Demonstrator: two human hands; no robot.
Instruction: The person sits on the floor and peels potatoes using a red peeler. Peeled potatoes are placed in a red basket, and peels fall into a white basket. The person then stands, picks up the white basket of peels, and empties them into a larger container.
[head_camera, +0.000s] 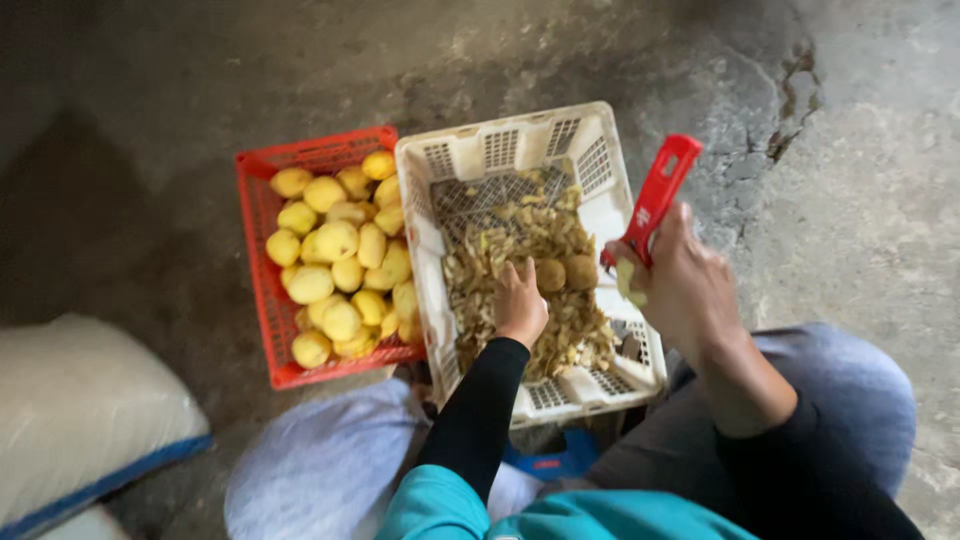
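On the floor (150, 150) at far left we see a white sack (80, 400), then a red crate (262, 300) of peeled yellow potatoes (335, 240). Beside it, a white crate (600, 130) holds peelings, where our left hand (520, 302) curls around an unpeeled potato (551, 275). Our right hand (688, 285) grips a red peeler (655, 195).

Basket of peeled potatoes (340, 262) sits left of, touching, the crate of peelings (520, 245).
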